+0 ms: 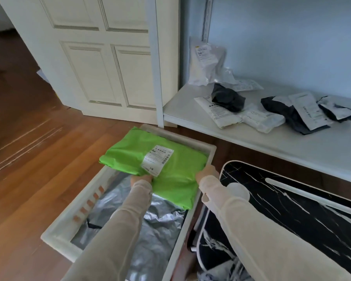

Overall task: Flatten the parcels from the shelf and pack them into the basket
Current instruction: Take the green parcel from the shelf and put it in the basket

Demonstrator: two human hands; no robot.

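- Green plastic, bright as a lime: the green parcel (176,185) lies fairly flat over the far end of the white basket (210,151), toward twelve o'clock, with one corner hanging past the basket's rim at about nine o'clock.
- On top of it is a white shipping label (158,160) with barcodes, set askew.
- The left hand (141,179) holds the parcel's near edge at about seven o'clock. Its fingers are tucked under the plastic, so I can see little more than the knuckles.
- The right hand (208,174) grips the parcel's side at about four o'clock, just inside the basket's wall, with its fingers curled round the edge.
- Both arms wear pale, thin sleeves (251,230) that cover the wrists.
- Under the green one, a crinkled silver parcel (150,220) lines the near half of the basket, toward six o'clock.
- The basket stands on a wooden floor (39,149) that runs off to nine o'clock.
- At two o'clock a low white shelf (292,147) carries the loose mailers: a black parcel (227,97) resting on flat white ones, a white parcel (206,61) leaning on the wall behind it, and more black and white bags further toward three o'clock.
- A white panelled door (101,63) stands at eleven o'clock.
- Just beside the basket at four o'clock is a black marbled top (302,209) with a white rim.
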